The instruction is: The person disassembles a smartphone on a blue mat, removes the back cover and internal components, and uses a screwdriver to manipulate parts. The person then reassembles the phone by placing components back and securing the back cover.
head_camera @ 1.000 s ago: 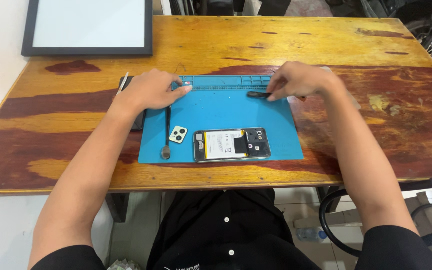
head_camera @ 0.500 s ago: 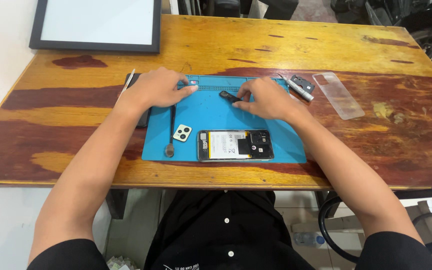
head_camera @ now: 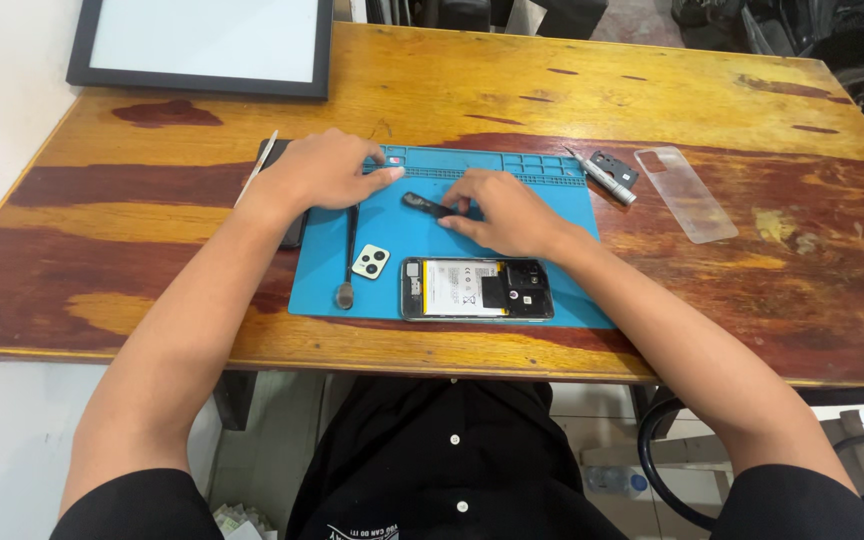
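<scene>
Lying on the blue repair mat, a small dark flat part sits near the mat's upper middle, with the right hand laid over its right end; the fingers press or pinch it, though whether they truly grip it I cannot tell. The left hand rests flat at the mat's upper left corner, fingers stretched out and holding nothing. Just below the right hand lies an opened phone, its battery and inner boards showing. Left of it sit a pale camera cover and a thin dark tool. Beyond the mat's right edge, on the wooden bench, lie a small grey tool and a clear plastic sheet. A framed white board rests at the far left.
</scene>
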